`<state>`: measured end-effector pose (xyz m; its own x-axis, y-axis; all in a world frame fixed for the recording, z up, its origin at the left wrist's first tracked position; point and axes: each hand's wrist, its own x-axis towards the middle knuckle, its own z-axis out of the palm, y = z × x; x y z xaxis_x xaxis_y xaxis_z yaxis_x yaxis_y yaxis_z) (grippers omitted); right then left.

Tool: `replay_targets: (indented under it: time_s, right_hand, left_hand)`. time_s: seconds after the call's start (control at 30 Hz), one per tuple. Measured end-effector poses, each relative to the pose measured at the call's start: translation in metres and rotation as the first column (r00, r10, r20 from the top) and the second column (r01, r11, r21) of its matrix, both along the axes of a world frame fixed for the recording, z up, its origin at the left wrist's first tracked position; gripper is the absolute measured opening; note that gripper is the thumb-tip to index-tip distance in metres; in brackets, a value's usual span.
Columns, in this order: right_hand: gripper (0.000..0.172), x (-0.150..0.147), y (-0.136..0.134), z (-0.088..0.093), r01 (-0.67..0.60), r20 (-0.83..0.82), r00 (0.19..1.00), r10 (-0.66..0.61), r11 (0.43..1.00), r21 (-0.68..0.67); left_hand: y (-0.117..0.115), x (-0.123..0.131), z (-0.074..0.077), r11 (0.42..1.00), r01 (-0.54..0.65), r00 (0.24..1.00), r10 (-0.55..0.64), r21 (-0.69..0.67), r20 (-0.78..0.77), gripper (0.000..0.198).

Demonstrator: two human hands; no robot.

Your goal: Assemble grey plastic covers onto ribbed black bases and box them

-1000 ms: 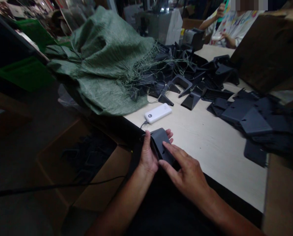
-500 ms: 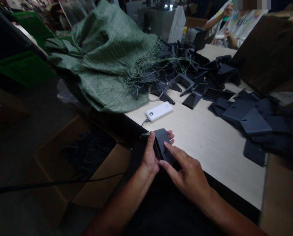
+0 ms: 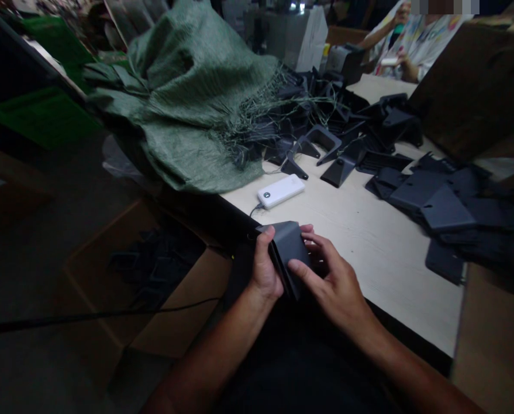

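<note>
A dark grey plastic bracket (image 3: 290, 244) with angled, flat faces is held between my hands just off the table's near edge; it may be more than one piece stacked. My left hand (image 3: 267, 273) grips its left side, thumb along the edge and fingers mostly hidden beneath. On the other side, my right hand (image 3: 338, 282) has its thumb on the top face and its fingers curled around the right edge. Just beyond them, a white power bank (image 3: 282, 191) with a cable plugged in lies on the table (image 3: 360, 236).
Similar dark brackets (image 3: 338, 167) spill from a green woven sack (image 3: 196, 115). Flat dark plates (image 3: 447, 207) are piled at right beside a cardboard box (image 3: 494, 333). An open carton (image 3: 183, 305) with dark parts stands low at left. Another person (image 3: 433, 46) is across the table.
The bracket has turned and tilted up in my hands. My right hand has gone from fingertips laid on its face to a grip around its right edge.
</note>
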<state>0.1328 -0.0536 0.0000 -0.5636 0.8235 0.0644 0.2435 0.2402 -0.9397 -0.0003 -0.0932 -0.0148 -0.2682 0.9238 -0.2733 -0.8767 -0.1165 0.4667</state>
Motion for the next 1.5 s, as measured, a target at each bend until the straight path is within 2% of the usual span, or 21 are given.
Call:
replay_targets:
  time_s: [0.13, 0.23, 0.3, 0.37, 0.43, 0.5, 0.57, 0.63, 0.77, 0.87, 0.93, 1.0, 1.03, 1.1, 1.13, 1.23, 1.33, 1.37, 1.4, 1.43, 1.5]
  right_hand:
    - [0.044, -0.008, 0.012, 0.001, 0.011, -0.192, 0.979, -0.07, 0.957, -0.291]
    - [0.04, -0.01, 0.015, 0.004, -0.107, -0.25, 0.968, -0.018, 0.872, -0.478]
    - [0.041, -0.01, 0.014, 0.006, -0.171, -0.284, 0.959, 0.011, 0.821, -0.545]
    - [0.041, -0.007, 0.012, 0.007, -0.18, -0.296, 0.955, 0.019, 0.83, -0.527]
    - [0.041, -0.004, 0.01, 0.007, -0.186, -0.284, 0.958, 0.047, 0.853, -0.487]
    - [0.039, 0.001, 0.007, 0.005, -0.227, -0.263, 0.959, 0.107, 0.845, -0.484]
    - [0.037, 0.003, 0.002, 0.002, -0.248, -0.255, 0.957, 0.137, 0.842, -0.478]
    - [0.034, 0.003, -0.005, -0.003, -0.209, -0.264, 0.959, 0.1, 0.879, -0.428]
    - [0.029, 0.0, -0.014, -0.01, -0.122, -0.273, 0.961, 0.033, 0.941, -0.314]
    - [0.028, 0.0, -0.011, -0.011, -0.169, -0.266, 0.96, 0.082, 0.931, -0.324]
    - [0.028, 0.004, -0.005, -0.008, -0.219, -0.252, 0.958, 0.133, 0.911, -0.351]
    - [0.027, 0.011, 0.001, -0.003, -0.244, -0.206, 0.962, 0.179, 0.901, -0.358]
    - [0.028, 0.015, 0.003, -0.001, -0.246, -0.17, 0.966, 0.195, 0.9, -0.361]
    - [0.03, 0.023, 0.008, 0.003, -0.248, -0.098, 0.969, 0.228, 0.893, -0.376]
    - [0.032, 0.026, 0.01, 0.004, -0.26, -0.07, 0.965, 0.253, 0.886, -0.383]
    - [0.032, 0.029, 0.015, 0.006, -0.317, -0.018, 0.942, 0.335, 0.871, -0.374]
    - [0.029, 0.028, 0.02, 0.01, -0.348, 0.03, 0.926, 0.377, 0.88, -0.324]
    - [0.028, 0.029, 0.022, 0.013, -0.347, 0.052, 0.925, 0.377, 0.893, -0.287]
    - [0.028, 0.03, 0.024, 0.015, -0.343, 0.072, 0.927, 0.369, 0.909, -0.238]
    - [0.028, 0.032, 0.026, 0.018, -0.33, 0.091, 0.932, 0.35, 0.926, -0.186]
    - [0.027, 0.036, 0.03, 0.02, -0.273, 0.095, 0.954, 0.285, 0.955, -0.116]
  left_hand:
    - [0.0, 0.007, 0.004, 0.997, 0.013, 1.0, -0.011, 0.079, -0.019, 0.062]
    - [-0.002, 0.015, 0.005, 0.996, 0.041, 0.997, -0.036, 0.082, -0.062, 0.066]
    - [-0.003, 0.016, 0.006, 0.994, 0.072, 0.995, -0.065, 0.085, -0.079, 0.067]
    - [-0.002, 0.01, 0.009, 0.994, 0.087, 0.995, -0.084, 0.062, -0.06, 0.072]
    - [0.001, 0.001, 0.012, 0.999, 0.049, 0.999, -0.049, 0.0, 0.007, 0.071]
    - [0.005, -0.008, 0.015, 0.996, -0.005, 0.997, 0.012, -0.091, 0.08, 0.057]
    - [0.008, -0.011, 0.017, 0.983, -0.057, 0.993, 0.074, -0.176, 0.087, 0.036]
    - [0.009, -0.008, 0.019, 0.969, -0.101, 0.994, 0.11, -0.228, 0.028, 0.024]
    - [0.006, 0.001, 0.019, 0.969, -0.129, 0.99, 0.112, -0.212, -0.091, 0.021]
    - [0.004, 0.0, 0.015, 0.969, -0.124, 0.983, 0.091, -0.215, -0.159, 0.022]
    - [0.001, -0.005, 0.011, 0.969, -0.126, 0.963, 0.069, -0.212, -0.259, 0.025]
    - [-0.002, -0.013, 0.008, 0.978, -0.107, 0.882, 0.01, -0.178, -0.472, 0.03]
    - [-0.005, -0.017, 0.008, 0.983, -0.09, 0.797, -0.027, -0.162, -0.603, 0.032]
    - [-0.009, -0.025, 0.01, 0.988, -0.022, 0.567, -0.115, -0.154, -0.815, 0.03]
    - [-0.011, -0.029, 0.013, 0.986, 0.034, 0.46, -0.159, -0.162, -0.874, 0.026]
    - [-0.013, -0.036, 0.023, 0.947, 0.252, 0.216, -0.256, -0.2, -0.942, 0.02]
    - [-0.01, -0.04, 0.028, 0.892, 0.386, 0.018, -0.262, -0.235, -0.965, 0.03]
    - [-0.009, -0.042, 0.028, 0.881, 0.403, -0.004, -0.269, -0.248, -0.963, 0.034]
    - [-0.008, -0.044, 0.026, 0.879, 0.404, 0.016, -0.284, -0.254, -0.959, 0.037]
    - [-0.007, -0.045, 0.023, 0.885, 0.39, 0.073, -0.306, -0.255, -0.949, 0.038]
    - [-0.007, -0.047, 0.017, 0.909, 0.334, 0.237, -0.338, -0.25, -0.911, 0.041]
